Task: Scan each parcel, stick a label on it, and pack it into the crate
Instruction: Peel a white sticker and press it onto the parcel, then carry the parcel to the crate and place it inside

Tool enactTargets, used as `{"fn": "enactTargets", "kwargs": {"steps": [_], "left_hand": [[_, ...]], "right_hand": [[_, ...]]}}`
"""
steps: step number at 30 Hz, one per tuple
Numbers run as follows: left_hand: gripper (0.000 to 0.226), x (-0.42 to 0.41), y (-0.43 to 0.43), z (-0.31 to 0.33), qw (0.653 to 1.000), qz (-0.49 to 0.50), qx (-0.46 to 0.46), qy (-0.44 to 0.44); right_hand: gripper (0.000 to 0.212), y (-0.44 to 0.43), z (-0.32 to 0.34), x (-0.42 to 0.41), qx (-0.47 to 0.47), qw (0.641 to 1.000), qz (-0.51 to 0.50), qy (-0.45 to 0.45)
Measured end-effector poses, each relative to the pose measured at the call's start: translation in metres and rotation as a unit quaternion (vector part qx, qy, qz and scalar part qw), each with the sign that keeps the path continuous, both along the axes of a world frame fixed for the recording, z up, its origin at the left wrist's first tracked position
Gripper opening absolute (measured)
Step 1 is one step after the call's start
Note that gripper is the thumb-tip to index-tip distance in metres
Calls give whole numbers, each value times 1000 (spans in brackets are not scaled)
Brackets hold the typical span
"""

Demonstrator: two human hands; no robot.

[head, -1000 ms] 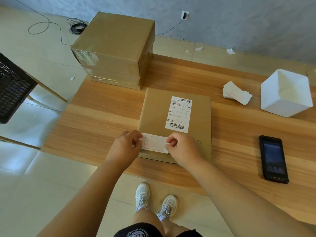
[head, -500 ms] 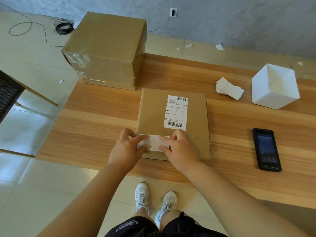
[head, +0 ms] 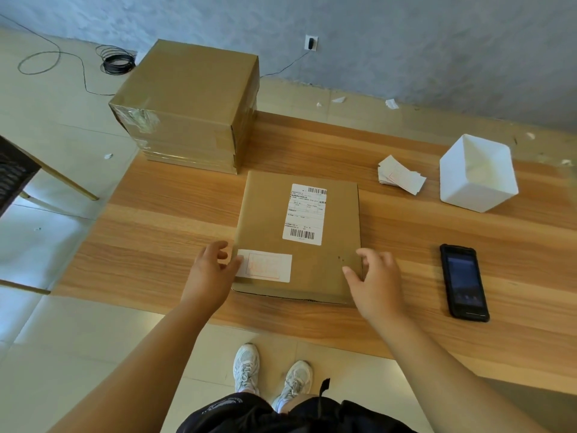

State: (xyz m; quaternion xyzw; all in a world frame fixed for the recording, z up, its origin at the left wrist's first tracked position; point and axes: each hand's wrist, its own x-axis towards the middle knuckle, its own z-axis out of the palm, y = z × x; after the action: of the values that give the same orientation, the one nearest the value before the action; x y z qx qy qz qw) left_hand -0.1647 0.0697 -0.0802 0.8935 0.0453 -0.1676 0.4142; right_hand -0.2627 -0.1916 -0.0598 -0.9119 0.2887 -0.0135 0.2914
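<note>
A pale wooden table with long streaky grain (head: 156, 232) stands on a cream tiled floor (head: 62, 126) before a mottled grey wall (head: 406, 42). A coil of thin black cable (head: 117, 62) lies on the tiles. At the left edge of the view is a dark mesh-sided object on slim brass-coloured legs (head: 12, 176).

The flat brown cardboard parcel (head: 299, 270) lies at the table's middle, close to the near edge. Its long axis runs away from the person, leaning slightly rightward at the far end. A printed white shipping label with barcodes (head: 304, 214) sits upright along that axis. A small white sticker with red print (head: 265, 265) lies crosswise at the near-left corner.

The left hand (head: 212, 270) rests at the parcel's near-left edge, fingers loosely spread, thumb touching the sticker's end — gripping nothing. The right hand (head: 374, 276) hovers at the near-right corner, fingers splayed and relaxed — thumb over the cardboard top.

Far left stands a large taped brown carton (head: 190, 104). To the right are a pile of loose white stickers (head: 399, 175), a white square open tub (head: 477, 173) and a black handheld device (head: 463, 282).
</note>
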Motion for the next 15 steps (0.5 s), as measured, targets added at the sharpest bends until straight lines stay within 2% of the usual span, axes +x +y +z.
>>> {"fn": "enactTargets", "kwargs": {"steps": [2, 4, 6, 8, 10, 15], "left_hand": [[54, 1, -4, -2, 999, 3, 1, 51], [49, -1, -7, -3, 996, -1, -30, 85], [39, -4, -10, -2, 994, 9, -60, 94], [33, -6, -13, 0, 993, 18, -74, 93], [30, -8, -16, 3, 994, 19, -71, 84], [21, -20, -16, 12, 991, 35, -110, 72]], "right_hand": [[59, -7, -1, 0, 43, 997, -37, 52], [72, -12, -5, 3, 107, 990, -49, 83], [71, -17, -8, 7, 179, 979, -47, 82], [57, -22, -11, 11, 230, 971, -27, 62], [48, -27, -12, 16, 233, 971, -26, 53], [47, -33, -13, 16, 172, 980, -79, 58]]}}
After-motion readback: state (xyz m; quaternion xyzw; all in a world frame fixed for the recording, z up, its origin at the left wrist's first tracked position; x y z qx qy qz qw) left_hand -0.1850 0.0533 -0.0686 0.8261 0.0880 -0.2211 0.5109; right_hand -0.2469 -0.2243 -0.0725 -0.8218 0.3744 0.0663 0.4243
